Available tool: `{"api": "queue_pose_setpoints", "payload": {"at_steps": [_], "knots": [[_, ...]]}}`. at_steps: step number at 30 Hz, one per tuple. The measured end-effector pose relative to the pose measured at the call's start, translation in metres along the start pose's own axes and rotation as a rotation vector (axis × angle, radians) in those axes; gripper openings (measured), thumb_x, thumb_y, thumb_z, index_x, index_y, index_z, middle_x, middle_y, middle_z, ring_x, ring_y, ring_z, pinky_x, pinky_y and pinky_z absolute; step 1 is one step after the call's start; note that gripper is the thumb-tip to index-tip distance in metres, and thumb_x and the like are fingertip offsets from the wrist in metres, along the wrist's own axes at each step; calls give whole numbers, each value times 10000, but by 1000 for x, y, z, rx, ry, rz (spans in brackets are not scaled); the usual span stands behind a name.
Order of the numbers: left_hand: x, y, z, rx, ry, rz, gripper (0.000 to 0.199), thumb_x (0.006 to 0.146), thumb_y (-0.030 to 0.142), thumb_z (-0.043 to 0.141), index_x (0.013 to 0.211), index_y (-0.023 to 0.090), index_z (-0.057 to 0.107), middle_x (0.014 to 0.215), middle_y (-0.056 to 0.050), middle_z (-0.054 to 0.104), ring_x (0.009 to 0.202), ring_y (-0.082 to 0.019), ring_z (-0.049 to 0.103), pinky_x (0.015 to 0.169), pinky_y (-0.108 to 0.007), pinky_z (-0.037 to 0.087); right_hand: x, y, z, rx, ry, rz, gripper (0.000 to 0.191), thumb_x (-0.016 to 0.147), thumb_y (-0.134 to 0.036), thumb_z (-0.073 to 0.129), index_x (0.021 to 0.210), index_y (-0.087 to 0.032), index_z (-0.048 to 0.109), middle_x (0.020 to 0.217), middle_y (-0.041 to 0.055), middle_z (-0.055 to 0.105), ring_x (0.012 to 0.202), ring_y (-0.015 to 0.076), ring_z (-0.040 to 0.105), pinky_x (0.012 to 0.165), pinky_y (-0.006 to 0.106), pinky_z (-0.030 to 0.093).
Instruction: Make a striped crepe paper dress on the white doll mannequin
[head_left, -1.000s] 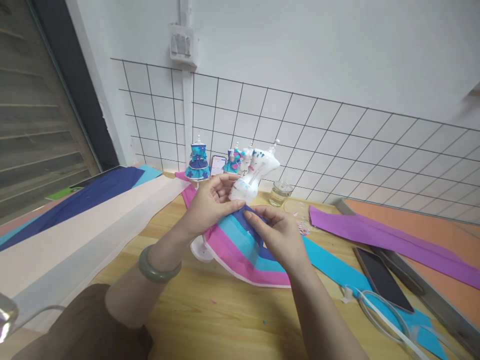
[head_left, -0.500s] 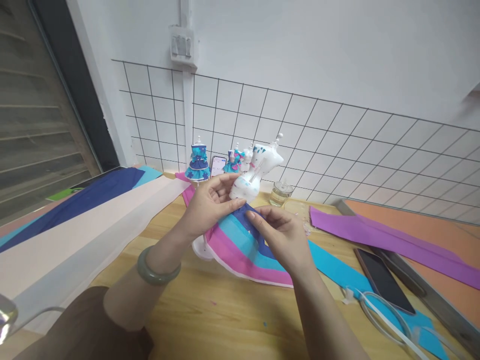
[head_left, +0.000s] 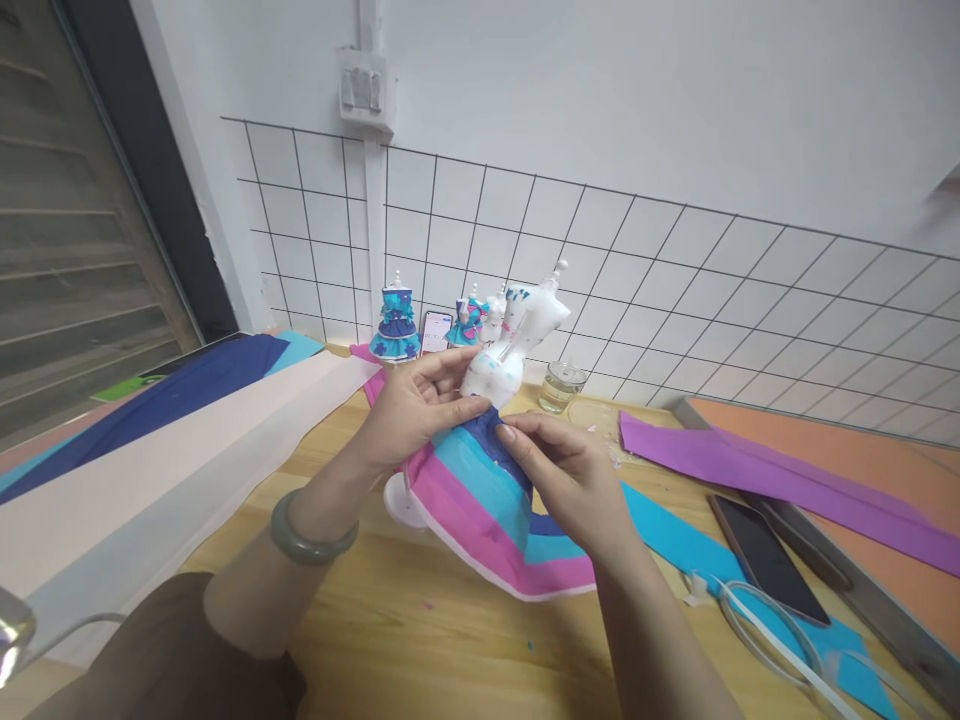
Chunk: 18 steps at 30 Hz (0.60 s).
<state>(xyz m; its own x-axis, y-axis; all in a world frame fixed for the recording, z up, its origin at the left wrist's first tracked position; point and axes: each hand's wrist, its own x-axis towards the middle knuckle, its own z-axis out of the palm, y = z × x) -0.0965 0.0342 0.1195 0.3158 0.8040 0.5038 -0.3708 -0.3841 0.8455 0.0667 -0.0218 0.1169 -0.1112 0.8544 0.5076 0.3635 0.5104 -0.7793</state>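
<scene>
A small white mannequin (head_left: 493, 372) leans to the right between my hands, its lower part covered by a banded fabric strip (head_left: 472, 480) in dark blue, light blue and pink with a white edge. My left hand (head_left: 420, 405) pinches the strip's dark blue top edge at the mannequin's hip, fingers behind the body. With thumb and forefinger, my right hand (head_left: 566, 465) grips the same dark blue band a little to the right. The strip's loose end hangs beneath my right hand. Part of the round white base (head_left: 405, 502) shows at the left.
Small dressed mannequins (head_left: 396, 325) and a lit phone (head_left: 436, 333) stand at the back. A glass jar (head_left: 562, 388) is behind my right hand. Fabric lengths (head_left: 187, 470) cover the left side. On the right lie purple sheet material (head_left: 750, 480), a dark phone (head_left: 769, 560) and a white cable (head_left: 772, 630).
The fabric strip now folds lower in front, its loose end bent beneath my right hand. The mannequin has tilted slightly to the right. Both hands keep their pinch.
</scene>
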Motion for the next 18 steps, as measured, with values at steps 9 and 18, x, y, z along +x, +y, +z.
{"api": "queue_pose_setpoints", "payload": {"at_steps": [9, 18], "knots": [[0, -1, -3, -35, -42, -34, 573, 640, 163, 767, 1182, 182, 584, 1245, -115, 588, 1124, -256, 568, 976, -382, 458, 1, 3, 1, 106, 50, 89, 175, 789, -360, 640, 805, -197, 701, 753, 35, 702, 676, 159, 626, 555, 252, 476], [-1, -3, -4, -36, -73, -37, 594, 637, 160, 764, 1196, 192, 567, 1252, -110, 581, 1137, -264, 559, 973, -385, 461, 2, 5, 3, 175, 101, 140, 169, 745, -356, 688, 734, -188, 676, 655, 10, 660, 564, 111, 560, 493, 219, 434]]}}
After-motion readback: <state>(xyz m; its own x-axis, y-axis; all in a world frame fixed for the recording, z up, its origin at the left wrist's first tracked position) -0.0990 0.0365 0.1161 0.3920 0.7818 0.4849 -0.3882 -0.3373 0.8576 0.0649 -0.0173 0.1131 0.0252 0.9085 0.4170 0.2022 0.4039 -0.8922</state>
